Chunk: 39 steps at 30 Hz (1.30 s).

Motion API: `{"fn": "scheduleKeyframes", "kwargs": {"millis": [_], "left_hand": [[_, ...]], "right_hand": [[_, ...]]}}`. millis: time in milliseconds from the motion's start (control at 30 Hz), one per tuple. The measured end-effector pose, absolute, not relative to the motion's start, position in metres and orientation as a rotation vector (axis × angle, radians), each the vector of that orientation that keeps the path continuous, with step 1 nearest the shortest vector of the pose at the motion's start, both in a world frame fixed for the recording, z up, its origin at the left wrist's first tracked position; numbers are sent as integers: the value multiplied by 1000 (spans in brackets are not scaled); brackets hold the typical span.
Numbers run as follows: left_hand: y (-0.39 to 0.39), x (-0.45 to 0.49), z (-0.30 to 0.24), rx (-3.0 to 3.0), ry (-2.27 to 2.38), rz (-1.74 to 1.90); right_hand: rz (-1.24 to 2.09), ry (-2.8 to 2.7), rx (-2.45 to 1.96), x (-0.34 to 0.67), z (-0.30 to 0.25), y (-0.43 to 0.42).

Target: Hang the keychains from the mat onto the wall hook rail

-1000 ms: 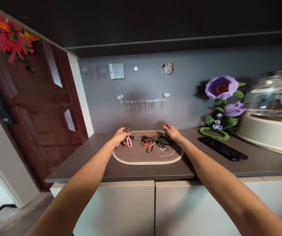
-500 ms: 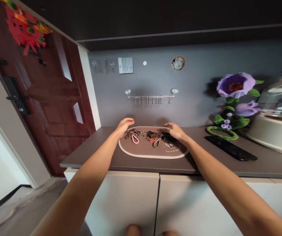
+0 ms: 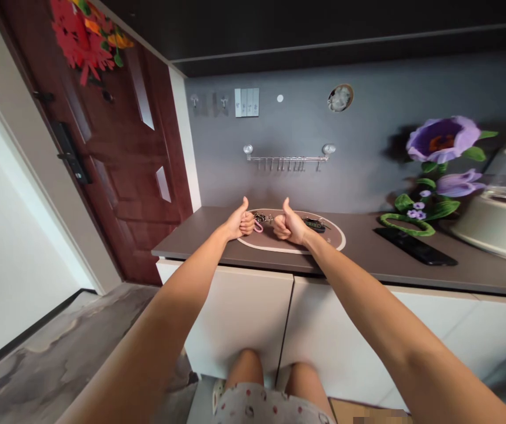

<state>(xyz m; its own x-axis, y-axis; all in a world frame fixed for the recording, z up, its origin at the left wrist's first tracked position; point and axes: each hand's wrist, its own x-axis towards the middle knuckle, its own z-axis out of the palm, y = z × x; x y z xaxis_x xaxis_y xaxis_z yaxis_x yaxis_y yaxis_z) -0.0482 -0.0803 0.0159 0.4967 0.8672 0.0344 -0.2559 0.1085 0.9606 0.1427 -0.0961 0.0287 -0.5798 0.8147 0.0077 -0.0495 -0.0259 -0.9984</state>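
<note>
Both hands are raised in front of an oval brown mat (image 3: pixel 270 246) with a pale rim, lying on the dark countertop. My left hand (image 3: pixel 240 222) is a fist with the thumb pointing up, near the mat's left end, and nothing shows in it. Likewise my right hand (image 3: pixel 289 225) has its fingers curled in and its thumb up, with nothing visible in it. Between the hands a pink loop strap (image 3: pixel 259 227) and some metal keys (image 3: pixel 259 217) lie on the mat. Dark key items (image 3: pixel 315 224) sit just right of my right hand, which partly hides the pile.
A rail with small hooks (image 3: pixel 288 159) is fixed to the grey wall behind. On the right are a black phone-like slab (image 3: pixel 416 246), a purple fabric flower (image 3: pixel 442 141) and a clear-domed appliance (image 3: pixel 500 218). A dark cabinet (image 3: pixel 323 29) overhangs the counter; a red-brown door (image 3: pixel 133 176) stands left.
Both hands have gone from open fingers beside the keys to fists with thumbs up, and have come closer together. The view has shifted left and downward, showing more floor.
</note>
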Motion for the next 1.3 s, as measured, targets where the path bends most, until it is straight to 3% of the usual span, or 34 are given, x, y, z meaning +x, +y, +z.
{"fn": "scheduleKeyframes", "kwargs": {"millis": [700,1033,1300], "left_hand": [[-77,-57,9,1095,650,999],[-32,-56,48,1565,1046,1509],[6,-52,25,2040,1271,1509]], "right_hand": [[1578,-1509,-762,141,22,-91],[990,-1324,-1014,100,53,-41],[528,-1513,-1103,93,24,5]]}}
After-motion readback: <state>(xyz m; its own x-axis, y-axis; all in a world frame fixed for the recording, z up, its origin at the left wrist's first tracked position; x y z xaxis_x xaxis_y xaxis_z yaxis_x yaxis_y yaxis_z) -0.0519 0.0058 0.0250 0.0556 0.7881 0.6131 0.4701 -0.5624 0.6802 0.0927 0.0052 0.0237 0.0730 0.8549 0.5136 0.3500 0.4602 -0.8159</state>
